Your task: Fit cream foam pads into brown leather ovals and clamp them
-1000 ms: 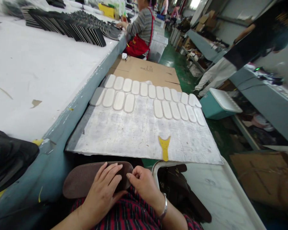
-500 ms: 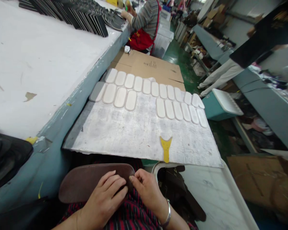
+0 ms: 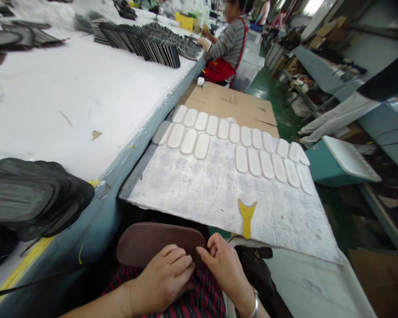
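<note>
A long brown leather-like panel (image 3: 152, 243) with rounded ends lies across my lap, over a dark red striped cloth (image 3: 205, 293). My left hand (image 3: 167, 276) rests on its lower right part with fingers curled together at the lower edge; the fingertips are partly hidden. At the panel's right end, my right hand (image 3: 223, 265) pinches the edge between thumb and bent fingers. A bracelet (image 3: 256, 302) circles the right wrist. Past my hands, a yellow forked piece (image 3: 247, 218) lies near the front edge of the whitish board (image 3: 185, 190).
Two rows of pale rounded pieces (image 3: 241, 159) lie on the board, with cardboard (image 3: 225, 99) behind. Left, a white-topped table (image 3: 69, 92) bears stacked black pieces (image 3: 36, 194). A pale bin (image 3: 305, 282) stands right, a teal bin (image 3: 338, 163) beyond. A co-worker (image 3: 230, 44) sits at the far table.
The view has swung left, so the scene sits further right and more of the table shows. Both hands remain at the brown panel; the left fingers are more curled and drawn together.
</note>
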{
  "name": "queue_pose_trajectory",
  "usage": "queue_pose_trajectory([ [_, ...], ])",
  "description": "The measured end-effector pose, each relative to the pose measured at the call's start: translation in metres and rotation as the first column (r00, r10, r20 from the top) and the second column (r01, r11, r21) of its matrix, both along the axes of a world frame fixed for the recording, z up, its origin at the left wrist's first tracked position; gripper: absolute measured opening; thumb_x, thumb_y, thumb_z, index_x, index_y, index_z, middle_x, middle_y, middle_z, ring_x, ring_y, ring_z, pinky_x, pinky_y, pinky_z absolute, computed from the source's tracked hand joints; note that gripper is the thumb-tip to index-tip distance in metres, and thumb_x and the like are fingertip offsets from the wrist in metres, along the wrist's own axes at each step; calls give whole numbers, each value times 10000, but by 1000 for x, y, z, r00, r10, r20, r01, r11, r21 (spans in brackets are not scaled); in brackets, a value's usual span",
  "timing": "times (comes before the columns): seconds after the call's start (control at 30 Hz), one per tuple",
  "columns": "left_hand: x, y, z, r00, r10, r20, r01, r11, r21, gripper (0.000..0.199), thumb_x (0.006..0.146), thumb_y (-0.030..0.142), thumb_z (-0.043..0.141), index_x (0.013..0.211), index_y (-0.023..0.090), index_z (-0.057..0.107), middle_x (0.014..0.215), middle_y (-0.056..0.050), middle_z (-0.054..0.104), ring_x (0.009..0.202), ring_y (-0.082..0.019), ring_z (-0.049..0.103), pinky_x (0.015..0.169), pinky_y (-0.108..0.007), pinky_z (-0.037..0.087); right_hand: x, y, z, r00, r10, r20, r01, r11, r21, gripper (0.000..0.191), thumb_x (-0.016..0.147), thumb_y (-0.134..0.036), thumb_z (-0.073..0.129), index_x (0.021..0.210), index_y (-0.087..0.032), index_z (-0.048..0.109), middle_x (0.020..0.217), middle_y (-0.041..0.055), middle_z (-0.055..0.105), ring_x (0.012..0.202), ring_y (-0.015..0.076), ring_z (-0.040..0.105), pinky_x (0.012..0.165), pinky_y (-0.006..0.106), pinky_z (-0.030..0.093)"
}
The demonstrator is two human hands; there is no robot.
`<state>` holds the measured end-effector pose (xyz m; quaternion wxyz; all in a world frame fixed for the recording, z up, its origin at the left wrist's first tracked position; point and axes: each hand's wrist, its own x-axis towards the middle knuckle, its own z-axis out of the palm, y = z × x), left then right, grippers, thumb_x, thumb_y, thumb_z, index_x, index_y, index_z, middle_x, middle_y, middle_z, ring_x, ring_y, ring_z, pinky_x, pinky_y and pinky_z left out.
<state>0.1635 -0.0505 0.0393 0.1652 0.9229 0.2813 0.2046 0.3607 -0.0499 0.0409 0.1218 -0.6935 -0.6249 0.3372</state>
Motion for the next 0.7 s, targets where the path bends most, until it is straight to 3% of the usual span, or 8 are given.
queue_pose_trajectory([
  [0.07, -20, 0, 3, 992, 115, 52, -114, 993, -21, 255, 820, 226, 550, 1073, 208, 576, 948, -28, 646, 898, -160, 559, 893, -319, 401, 0, 0, 2, 995, 45, 88, -59, 984, 170, 242, 794, -374, 570, 927, -176, 527, 768, 37, 592, 697, 174, 571, 630, 293, 471],
  [0.13, -50, 2, 4, 922, 377, 83, -372, 925, -73, 294, 816, 208, 550, 1110, 213, 548, 1008, -41, 630, 953, -172, 556, 915, -326, 404, -6, -1, 2, 977, 121, 178, -177, 920, 349, 348, 831, -318, 526, 1143, -174, 475, 1045, 106, 586, 966, 226, 561, 815, 369, 476],
  [0.23, -97, 5, 4, 638, 770, -8, -728, 600, -331, 330, 803, 338, 553, 1099, 192, 533, 1011, -62, 614, 936, -199, 577, 860, -342, 453, -25, -2, -1, 910, 269, 316, -398, 782, 480, 465, 854, -271, 491, 1298, -185, 381, 1279, 116, 477, 1192, 248, 430, 984, 434, 382],
  [0.3, -119, 5, 7, 516, 848, -119, -739, 371, -562, 364, 797, 435, 521, 1055, 178, 544, 938, -54, 632, 856, -198, 606, 788, -333, 485, -42, -1, -3, 867, 342, 363, -490, 723, 488, 484, 853, -284, 498, 1310, -176, 382, 1319, 107, 450, 1235, 251, 386, 1027, 446, 337],
  [0.37, -128, 5, 12, 511, 845, -161, -635, 244, -733, 364, 803, 466, 488, 1008, 173, 560, 866, -40, 646, 801, -190, 616, 735, -309, 491, -57, 1, -4, 846, 381, 375, -526, 712, 465, 483, 859, -320, 488, 1308, -166, 394, 1333, 105, 443, 1253, 253, 367, 1042, 458, 316],
  [0.47, -126, 5, 21, 539, 832, -127, -522, 213, -826, 332, 807, 448, 476, 960, 174, 581, 846, -34, 650, 781, -182, 602, 696, -280, 470, -72, 3, -4, 831, 425, 360, -551, 719, 423, 565, 853, -421, 479, 1331, -142, 366, 1356, 116, 418, 1274, 262, 336, 1045, 468, 312],
  [0.6, -123, 12, 27, 577, 803, -145, -502, 209, -839, 287, 778, 426, 508, 861, 166, 597, 723, 0, 611, 657, -147, 547, 584, -236, 415, -75, 4, -1, 806, 494, 326, -588, 730, 349, 840, 748, -584, 542, 1376, -95, 272, 1400, 153, 338, 1307, 286, 261, 1047, 472, 316],
  [0.7, -127, 25, 26, 687, 701, -192, -508, 274, -816, 274, 743, 443, 537, 701, 173, 559, 599, 37, 536, 563, -124, 485, 521, -219, 352, -73, 4, 0, 822, 478, 309, -563, 766, 312, 953, 686, -592, 603, 1394, -88, 213, 1399, 175, 323, 1313, 299, 242, 1046, 489, 308],
])
